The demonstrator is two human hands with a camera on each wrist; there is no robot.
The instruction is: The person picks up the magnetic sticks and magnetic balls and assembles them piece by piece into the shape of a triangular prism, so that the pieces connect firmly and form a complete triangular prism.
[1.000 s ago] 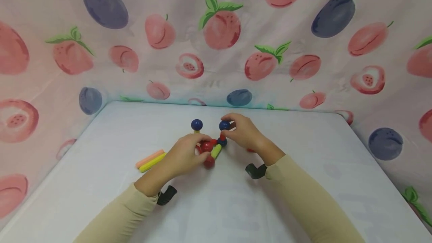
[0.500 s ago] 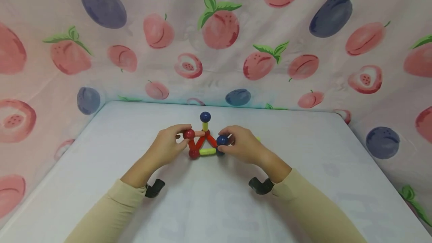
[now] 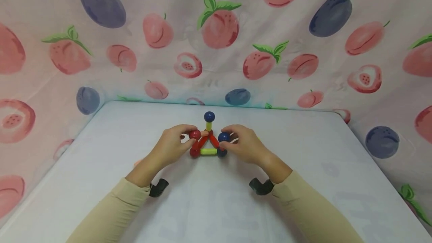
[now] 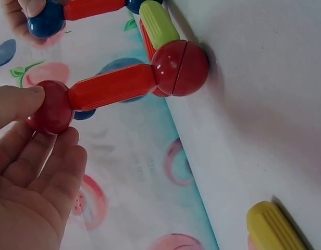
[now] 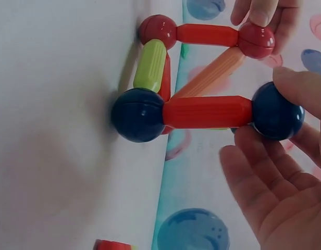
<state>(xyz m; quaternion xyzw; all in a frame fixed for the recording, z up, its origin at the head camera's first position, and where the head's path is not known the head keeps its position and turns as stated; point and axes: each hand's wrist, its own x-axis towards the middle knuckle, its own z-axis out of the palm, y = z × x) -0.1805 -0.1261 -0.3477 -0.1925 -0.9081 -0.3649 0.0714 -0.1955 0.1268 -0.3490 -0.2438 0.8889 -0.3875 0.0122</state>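
A frame of magnetic rods and balls stands on the table between both hands. My left hand (image 3: 172,143) pinches the upper red ball (image 4: 52,107), which tops an upright red rod (image 4: 113,86) on a lower red ball (image 4: 180,67). My right hand (image 3: 246,143) pinches the upper blue ball (image 5: 278,111), above another red rod (image 5: 207,112) and a lower blue ball (image 5: 138,115). A yellow-green rod (image 3: 209,152) joins the two lower balls. At the back, a blue ball (image 3: 209,116) caps a yellow rod (image 3: 209,126). An orange rod (image 5: 210,72) slants down from the upper red ball.
A loose yellow rod (image 4: 275,226) lies on the table left of the frame, and an orange rod end (image 3: 137,162) shows beside the left wrist. Toward the right lies a red piece (image 5: 113,245), partly cut off. Fruit-printed cloth (image 3: 216,66) rises behind the white table (image 3: 216,205).
The frame has turned so its yellow-green rod faces the front. My left hand has gone from the lower red balls to the upper one; the right still holds the blue ball.
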